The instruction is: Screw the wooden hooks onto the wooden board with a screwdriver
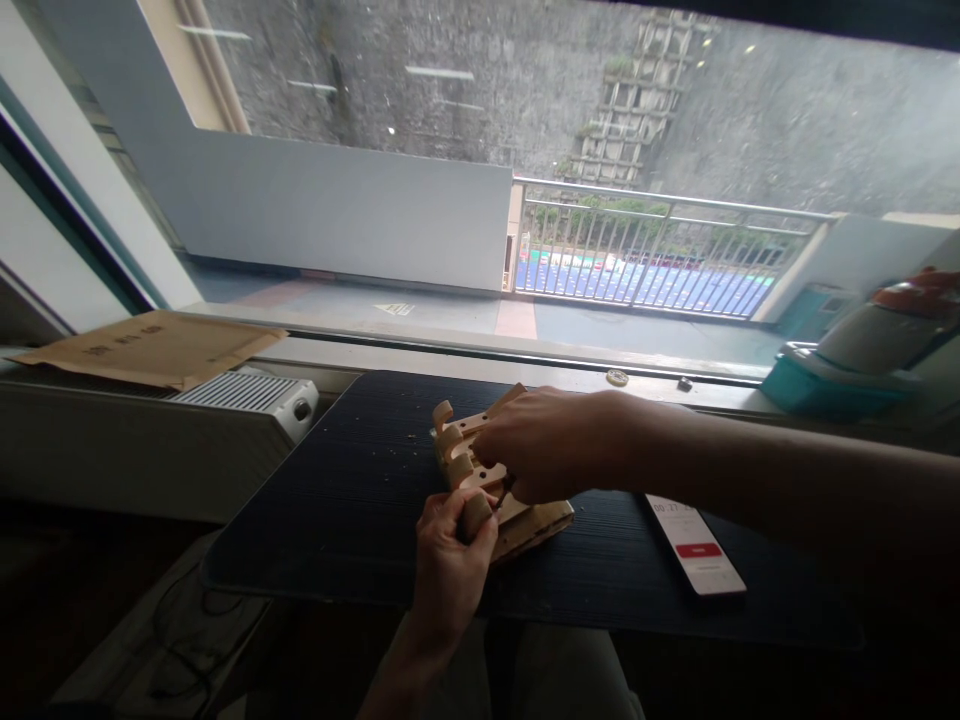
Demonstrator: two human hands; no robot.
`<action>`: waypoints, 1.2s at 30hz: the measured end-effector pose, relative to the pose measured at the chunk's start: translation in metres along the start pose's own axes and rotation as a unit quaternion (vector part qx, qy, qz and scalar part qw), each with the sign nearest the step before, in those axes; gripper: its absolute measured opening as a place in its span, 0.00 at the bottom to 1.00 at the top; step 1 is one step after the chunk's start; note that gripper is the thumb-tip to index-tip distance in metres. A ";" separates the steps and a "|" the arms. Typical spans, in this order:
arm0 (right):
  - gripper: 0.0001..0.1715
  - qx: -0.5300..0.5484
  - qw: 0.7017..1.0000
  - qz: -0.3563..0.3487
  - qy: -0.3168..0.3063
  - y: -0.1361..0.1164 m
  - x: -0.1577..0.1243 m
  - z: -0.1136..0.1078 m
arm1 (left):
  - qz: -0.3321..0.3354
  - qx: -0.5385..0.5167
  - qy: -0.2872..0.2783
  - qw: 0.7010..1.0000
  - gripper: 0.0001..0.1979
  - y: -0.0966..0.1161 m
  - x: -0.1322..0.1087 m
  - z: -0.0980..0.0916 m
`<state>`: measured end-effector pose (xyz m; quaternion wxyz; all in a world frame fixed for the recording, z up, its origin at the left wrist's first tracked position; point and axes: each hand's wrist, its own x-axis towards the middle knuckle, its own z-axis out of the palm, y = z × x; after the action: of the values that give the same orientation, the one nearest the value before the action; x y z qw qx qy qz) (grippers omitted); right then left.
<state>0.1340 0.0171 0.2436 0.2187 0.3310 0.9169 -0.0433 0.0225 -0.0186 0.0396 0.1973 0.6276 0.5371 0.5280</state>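
Well, from where I stand the wooden-looking piece with curled ends (460,470) is at the centre of the frame, lying over a flat tan block (546,528) on the black desk (322,500). The left hand (452,555), just below centre, has its grip closed around the nearest curled end (476,515), thumb and fingers wrapped about it. The right hand (536,440) bends over the upper part, fingers curled; something dark and slender (505,489) shows beneath it, but I cannot tell how tightly that grip is closed or whether it holds the thing. If that dark item is hard or pointed, a slip could drive it into the left fingers, which sit just beside it. Pressing unevenly might split the thin curls or skid the block, since I see no clamp. A sideways swing of the right forearm could also knock the phone (697,550), right of centre.
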 end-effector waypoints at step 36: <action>0.11 0.010 0.999 -0.009 0.036 0.012 -0.008 0.006 | -0.028 -0.055 -0.044 0.997 0.11 -0.005 -0.003 -0.004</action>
<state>0.1496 0.0201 0.2422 0.1817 0.3261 0.9267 -0.0428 0.0167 -0.0212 0.0355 0.2695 0.6232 0.5154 0.5229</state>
